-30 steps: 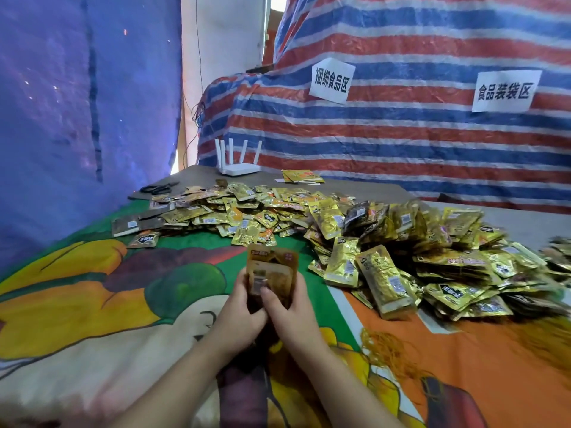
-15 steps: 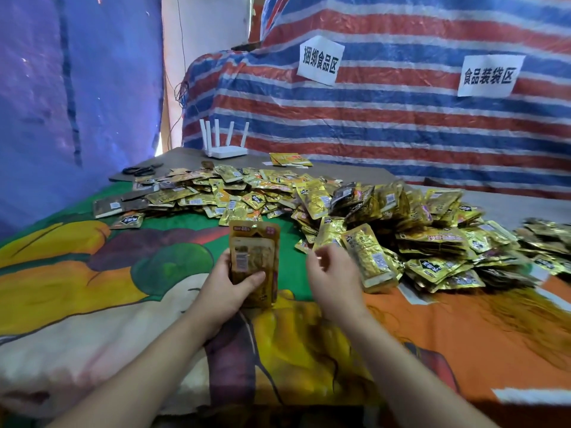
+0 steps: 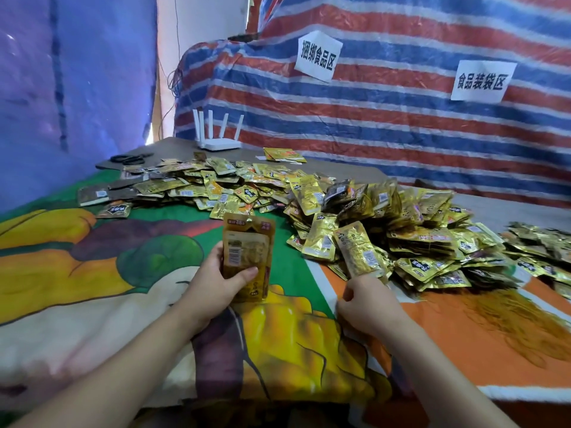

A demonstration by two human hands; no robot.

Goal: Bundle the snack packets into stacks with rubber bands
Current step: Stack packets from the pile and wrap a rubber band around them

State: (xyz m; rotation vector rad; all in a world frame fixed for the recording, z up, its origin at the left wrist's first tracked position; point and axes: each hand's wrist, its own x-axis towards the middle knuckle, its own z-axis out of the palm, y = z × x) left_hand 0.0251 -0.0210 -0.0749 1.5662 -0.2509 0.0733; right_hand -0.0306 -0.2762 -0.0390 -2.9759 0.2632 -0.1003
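My left hand [image 3: 216, 282] grips a stack of snack packets [image 3: 248, 251] upright, its lower edge resting on the cartoon-print cloth [image 3: 123, 273]. My right hand [image 3: 367, 301] is at the near edge of the big pile of gold packets [image 3: 426, 239]. Its curled fingers meet the lower end of one gold packet [image 3: 358, 251] that leans on the pile; the fingertips are hidden. A tangle of yellowish rubber bands [image 3: 509, 319] lies on the orange part of the cloth, right of my right hand.
More packets lie spread flat at the back left [image 3: 197, 186]. Behind them are black scissors [image 3: 131, 158] and a white router [image 3: 219, 140]. A striped tarp with two paper signs closes off the back, and a blue sheet the left.
My right hand let go of the stack and moved right to the pile's near edge. The left hand alone now holds the stack.
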